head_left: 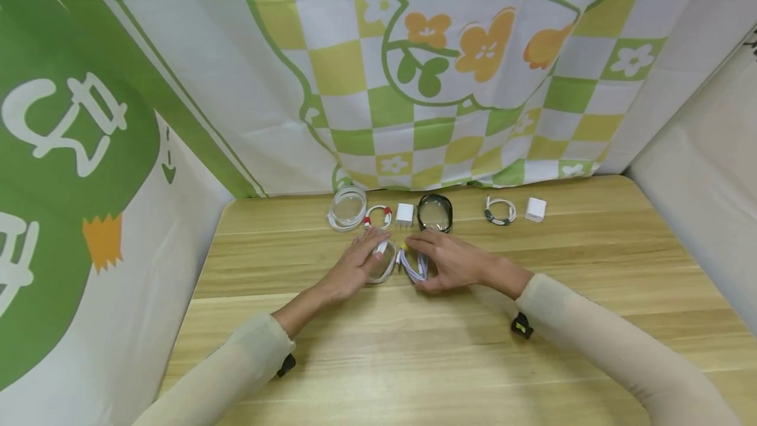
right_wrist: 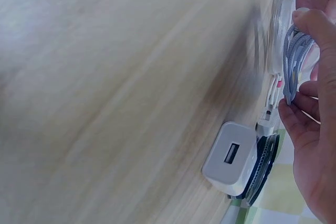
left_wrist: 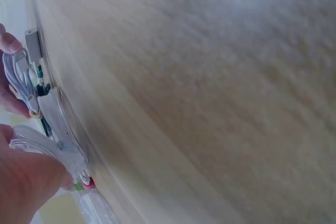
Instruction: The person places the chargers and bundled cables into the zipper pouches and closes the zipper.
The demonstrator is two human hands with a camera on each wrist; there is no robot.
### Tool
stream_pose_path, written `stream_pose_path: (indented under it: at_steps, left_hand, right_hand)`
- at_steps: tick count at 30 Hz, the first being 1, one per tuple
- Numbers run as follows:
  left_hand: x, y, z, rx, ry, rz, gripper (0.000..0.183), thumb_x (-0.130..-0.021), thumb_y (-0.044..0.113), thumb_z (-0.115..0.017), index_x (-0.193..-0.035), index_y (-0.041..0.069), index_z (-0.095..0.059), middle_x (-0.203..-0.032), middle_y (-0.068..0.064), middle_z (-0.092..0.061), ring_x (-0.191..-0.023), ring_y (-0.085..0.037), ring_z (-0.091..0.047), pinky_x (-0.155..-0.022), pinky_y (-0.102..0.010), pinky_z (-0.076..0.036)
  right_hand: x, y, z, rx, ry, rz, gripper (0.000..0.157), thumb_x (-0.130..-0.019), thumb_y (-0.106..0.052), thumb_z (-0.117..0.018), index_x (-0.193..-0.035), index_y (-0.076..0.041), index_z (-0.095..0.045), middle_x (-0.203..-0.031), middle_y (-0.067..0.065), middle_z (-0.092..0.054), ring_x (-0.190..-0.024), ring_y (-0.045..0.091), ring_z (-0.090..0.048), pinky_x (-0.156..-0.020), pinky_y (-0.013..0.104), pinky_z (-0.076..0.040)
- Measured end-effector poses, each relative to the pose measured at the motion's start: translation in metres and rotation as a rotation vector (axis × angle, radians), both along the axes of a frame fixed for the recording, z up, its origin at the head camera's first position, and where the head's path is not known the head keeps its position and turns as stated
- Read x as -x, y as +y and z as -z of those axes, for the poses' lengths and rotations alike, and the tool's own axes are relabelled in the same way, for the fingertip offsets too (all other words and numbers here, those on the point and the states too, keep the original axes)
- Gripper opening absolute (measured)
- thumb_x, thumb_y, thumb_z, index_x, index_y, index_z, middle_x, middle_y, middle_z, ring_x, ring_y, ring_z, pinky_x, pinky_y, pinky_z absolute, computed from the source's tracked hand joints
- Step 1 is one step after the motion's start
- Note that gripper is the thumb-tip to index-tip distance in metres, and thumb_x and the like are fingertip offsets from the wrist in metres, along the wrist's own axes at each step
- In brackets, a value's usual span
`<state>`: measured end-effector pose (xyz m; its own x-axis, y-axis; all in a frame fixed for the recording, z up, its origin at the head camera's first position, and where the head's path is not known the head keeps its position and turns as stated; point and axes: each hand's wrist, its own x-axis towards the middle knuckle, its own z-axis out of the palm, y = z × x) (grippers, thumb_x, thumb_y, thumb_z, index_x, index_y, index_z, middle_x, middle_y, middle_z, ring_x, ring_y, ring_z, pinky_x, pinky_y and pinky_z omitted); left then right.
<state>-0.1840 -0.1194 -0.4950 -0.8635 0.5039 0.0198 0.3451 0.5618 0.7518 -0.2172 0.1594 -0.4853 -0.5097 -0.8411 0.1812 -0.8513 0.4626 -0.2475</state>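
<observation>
Below the middle of the head frame, the right hand (head_left: 452, 260) pinches the lavender cable bundle (head_left: 415, 271), and the left hand (head_left: 357, 260) holds the white cable coil (head_left: 390, 269) beside it. They are so close — I judge their ends could tangle, if one grip loosens.

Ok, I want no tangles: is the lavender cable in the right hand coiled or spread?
Coiled: the right hand holds the lavender cable in close loops, with a yellow band showing.
</observation>
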Motion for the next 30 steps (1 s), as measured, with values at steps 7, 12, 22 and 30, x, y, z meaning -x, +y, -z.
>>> stream_pose_path:
  at_steps: [7, 12, 22, 30]
  left_hand:
    - [-0.001, -0.002, 0.0, -0.02, -0.002, -0.004, 0.052, -0.114, 0.024, -0.04, -0.164, 0.012, -0.038, -0.174, -0.023, -0.018, -0.163, -0.037, -0.012, -0.133, -0.055, -0.004]
    - [0.0, -0.002, 0.002, -0.019, 0.003, -0.013, 0.052, -0.113, 0.021, -0.04, -0.163, 0.009, -0.036, -0.174, -0.023, -0.02, -0.163, -0.038, -0.011, -0.132, -0.056, -0.005]
    - [0.003, -0.005, 0.002, -0.081, -0.015, -0.039, 0.052, -0.112, 0.021, -0.045, -0.161, 0.009, -0.034, -0.169, -0.022, -0.033, -0.153, -0.046, -0.036, -0.128, -0.062, -0.023]
    - [0.002, -0.007, -0.001, -0.158, -0.019, -0.041, 0.051, -0.112, 0.017, -0.047, -0.16, 0.01, -0.032, -0.166, -0.025, -0.037, -0.141, -0.048, -0.05, -0.12, -0.064, -0.038]
  right_hand:
    - [0.0, -0.009, -0.005, 0.014, 0.008, -0.017, 0.088, -0.086, -0.051, -0.083, -0.146, 0.007, -0.056, -0.147, 0.024, -0.059, -0.134, 0.038, -0.059, -0.114, 0.048, -0.051]
    - [0.0, -0.016, -0.007, 0.025, -0.003, -0.033, 0.087, -0.085, -0.049, -0.084, -0.145, 0.007, -0.057, -0.145, 0.023, -0.059, -0.134, 0.037, -0.059, -0.115, 0.047, -0.05]
    - [0.002, -0.024, -0.002, 0.041, -0.051, -0.019, 0.086, -0.086, -0.048, -0.084, -0.146, 0.007, -0.056, -0.146, 0.022, -0.059, -0.134, 0.035, -0.059, -0.114, 0.046, -0.051]
    - [0.002, -0.029, 0.0, 0.051, -0.093, -0.006, 0.086, -0.086, -0.048, -0.085, -0.146, 0.006, -0.057, -0.147, 0.022, -0.059, -0.136, 0.036, -0.059, -0.113, 0.046, -0.051]
